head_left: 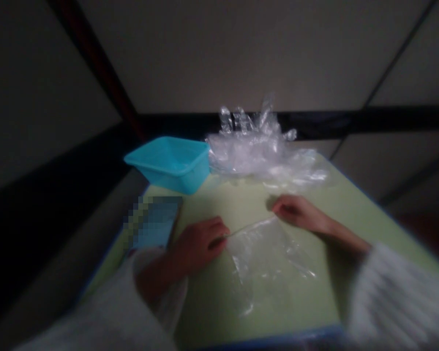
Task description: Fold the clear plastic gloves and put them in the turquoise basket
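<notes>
A clear disposable plastic glove (265, 258) is stretched by its straight cuff edge between my two hands, and its body lies toward me over the table. My left hand (207, 239) is closed, pinching the left end of that edge. At the other end, my right hand (292, 209) is also closed, with its fingertips on the edge's corner. Beyond my hands sits a loose pile of crumpled clear plastic gloves (249, 151), some of their fingers sticking up. The picture is dim and somewhat blurred.
A turquoise plastic basin (190, 178) stands at the back left, beside the pile. Near my left wrist lies a flat bluish object (157, 222), partly pixelated. The yellow-green table (212, 297) has a blue edge. Pale panels (241, 58) rise behind it.
</notes>
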`<state>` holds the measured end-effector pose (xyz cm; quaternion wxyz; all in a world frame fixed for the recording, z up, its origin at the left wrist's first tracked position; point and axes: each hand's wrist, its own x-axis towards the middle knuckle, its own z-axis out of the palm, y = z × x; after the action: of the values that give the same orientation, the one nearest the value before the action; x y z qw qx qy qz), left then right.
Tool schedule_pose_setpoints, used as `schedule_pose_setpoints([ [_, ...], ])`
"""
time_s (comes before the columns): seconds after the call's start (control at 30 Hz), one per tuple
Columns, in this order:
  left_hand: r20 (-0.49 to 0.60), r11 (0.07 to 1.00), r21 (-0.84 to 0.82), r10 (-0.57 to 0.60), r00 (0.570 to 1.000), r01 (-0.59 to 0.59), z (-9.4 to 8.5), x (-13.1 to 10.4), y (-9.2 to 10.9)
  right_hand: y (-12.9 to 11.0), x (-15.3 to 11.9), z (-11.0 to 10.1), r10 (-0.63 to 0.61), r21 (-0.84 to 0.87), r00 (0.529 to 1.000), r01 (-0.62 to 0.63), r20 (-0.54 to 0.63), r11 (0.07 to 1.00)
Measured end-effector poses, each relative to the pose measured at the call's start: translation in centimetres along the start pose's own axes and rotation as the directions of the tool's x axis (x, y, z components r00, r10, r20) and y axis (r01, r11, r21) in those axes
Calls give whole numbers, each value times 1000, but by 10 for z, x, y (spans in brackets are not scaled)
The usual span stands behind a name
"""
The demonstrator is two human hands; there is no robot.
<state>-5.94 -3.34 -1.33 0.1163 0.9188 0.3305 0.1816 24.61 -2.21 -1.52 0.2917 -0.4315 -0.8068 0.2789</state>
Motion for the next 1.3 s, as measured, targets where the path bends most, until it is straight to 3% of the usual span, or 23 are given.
schedule_pose_setpoints([
  [0.27, -20, 984, 161, 74, 997, -70, 4, 2, -1, -4, 1, -6, -6, 22, 997, 4, 73, 1000],
  [0.5, -28, 967, 222, 137, 990, -128, 9, 2, -3, -8, -12, -15, -192, -52, 960, 206, 203, 977],
  [0.73, -48, 948, 294, 141, 989, -121, 10, 1, -5, 1, -25, -13, -220, -214, 952, 265, 215, 940],
  [0.93, -39, 912, 391, 148, 988, -121, 11, -1, -6, 1, -23, -15, -237, -256, 941, 297, 243, 920],
  [1.2, 42, 899, 438, -12, 999, -7, 7, 0, -4, 6, -26, -16, -237, -294, 939, 306, 249, 905],
  [1.3, -47, 936, 324, -125, 991, 133, 6, 1, -4, 2, -26, -17, -211, -305, 954, 270, 214, 913],
])
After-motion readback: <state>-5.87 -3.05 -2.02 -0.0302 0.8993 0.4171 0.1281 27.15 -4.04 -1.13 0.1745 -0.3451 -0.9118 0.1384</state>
